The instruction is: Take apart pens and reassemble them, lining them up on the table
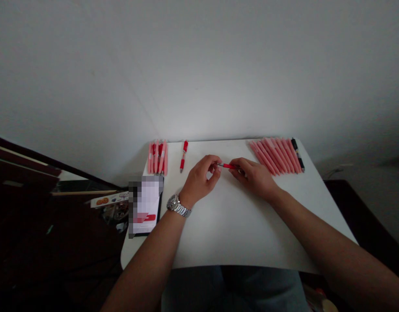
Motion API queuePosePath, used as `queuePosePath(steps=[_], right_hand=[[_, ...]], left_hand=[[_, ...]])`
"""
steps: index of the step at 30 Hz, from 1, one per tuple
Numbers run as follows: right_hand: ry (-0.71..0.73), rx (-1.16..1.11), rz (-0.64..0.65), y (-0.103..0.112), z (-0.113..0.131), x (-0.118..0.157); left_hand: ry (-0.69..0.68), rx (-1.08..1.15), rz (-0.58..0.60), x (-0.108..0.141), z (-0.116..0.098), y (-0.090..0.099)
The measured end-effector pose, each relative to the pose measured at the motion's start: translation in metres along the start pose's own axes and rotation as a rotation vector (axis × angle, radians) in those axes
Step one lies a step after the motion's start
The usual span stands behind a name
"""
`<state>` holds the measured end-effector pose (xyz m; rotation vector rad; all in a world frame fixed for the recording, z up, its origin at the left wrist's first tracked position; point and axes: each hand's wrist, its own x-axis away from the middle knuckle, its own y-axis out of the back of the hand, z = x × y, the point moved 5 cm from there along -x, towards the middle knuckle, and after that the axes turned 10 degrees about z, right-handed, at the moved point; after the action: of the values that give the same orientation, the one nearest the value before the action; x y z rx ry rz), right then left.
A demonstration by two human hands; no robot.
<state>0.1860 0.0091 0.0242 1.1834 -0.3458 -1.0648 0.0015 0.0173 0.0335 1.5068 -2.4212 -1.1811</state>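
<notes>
Over the middle of the white table, a red pen (228, 166) lies level between my two hands. My right hand (254, 175) is closed round its red barrel. Thumb and fingertips of my left hand (202, 177) pinch the pen's silver tip at its left end. A second red pen (183, 156) rests on the table beyond my left hand. To the far left is a group of pink and red pens (157, 158). At the right back, a row of pink pens (276, 156) lies side by side, with a black pen (298, 155) at its right end.
A phone or tablet (146, 208), partly blurred out, sits at the left edge of the white table (235, 238), close to my left forearm. The wall (199, 86) rises behind the table. Left of the table, a dark area holds assorted items (113, 208).
</notes>
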Motion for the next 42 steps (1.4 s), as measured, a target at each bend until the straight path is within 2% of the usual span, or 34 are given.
queuePosePath(steps=[18,24,28,42], right_hand=[[-0.008,-0.021,0.022,0.0006,0.0025,-0.0012],[-0.016,-0.008,0.018,-0.0007,0.0010,-0.0006],[-0.013,-0.014,0.029,-0.0015,0.0006,-0.0008],[-0.036,-0.031,0.048,-0.0022,0.0000,-0.0008]], left_hand=[[0.112,-0.073,0.052,0.0007,0.0051,-0.0018],[0.059,0.034,0.006,-0.0001,0.0046,-0.0007],[0.021,0.029,0.007,-0.0011,0.0038,-0.0019],[0.050,-0.041,-0.003,-0.0014,0.0065,-0.0008]])
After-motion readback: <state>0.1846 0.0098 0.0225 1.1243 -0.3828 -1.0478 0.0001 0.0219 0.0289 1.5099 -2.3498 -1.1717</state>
